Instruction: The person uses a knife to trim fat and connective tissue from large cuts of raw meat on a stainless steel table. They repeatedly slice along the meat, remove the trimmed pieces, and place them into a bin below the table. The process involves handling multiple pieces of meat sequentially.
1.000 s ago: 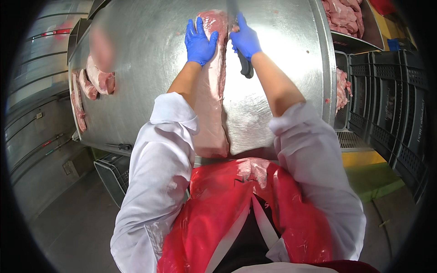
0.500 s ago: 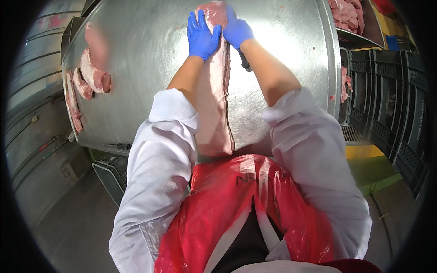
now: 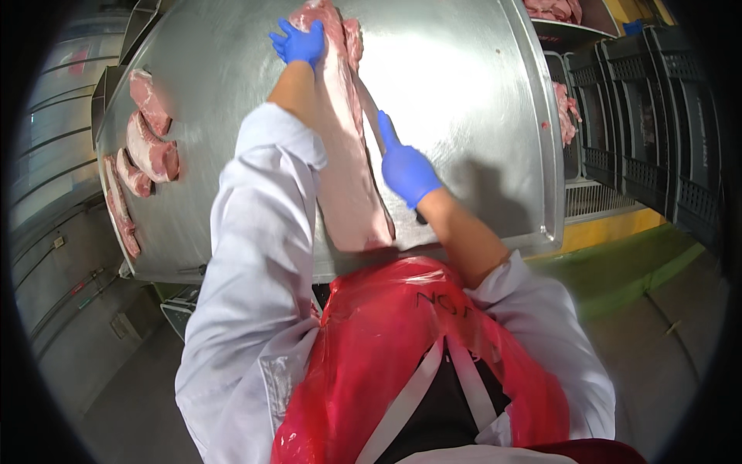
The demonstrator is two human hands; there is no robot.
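Note:
A long slab of pale, fat-covered meat (image 3: pixel 344 170) lies lengthwise on the metal table, its near end close to my apron. My left hand (image 3: pixel 300 45), in a blue glove, rests on the far part of the slab with fingers spread. In a matching glove, my right hand (image 3: pixel 410 172) grips a knife (image 3: pixel 372 112), index finger stretched along the blade's spine. The blade points away from me beside the slab's right edge, and its tip is by a narrow strip of meat (image 3: pixel 353 46) there. A dark handle end shows below that hand.
Several cut meat pieces (image 3: pixel 151 147) lie along the left side of the metal table (image 3: pixel 464 69). Beyond its raised right edge are meat trimmings (image 3: pixel 566 112) in a container, stacked dark crates (image 3: pixel 634 116) and a bin of meat (image 3: pixel 553 11). My red apron (image 3: pixel 410 332) borders the near edge.
My right hand has come back from the slab's far end towards me, and the knife blade now shows along the right edge. My left hand stays on the far part, fingers more spread.

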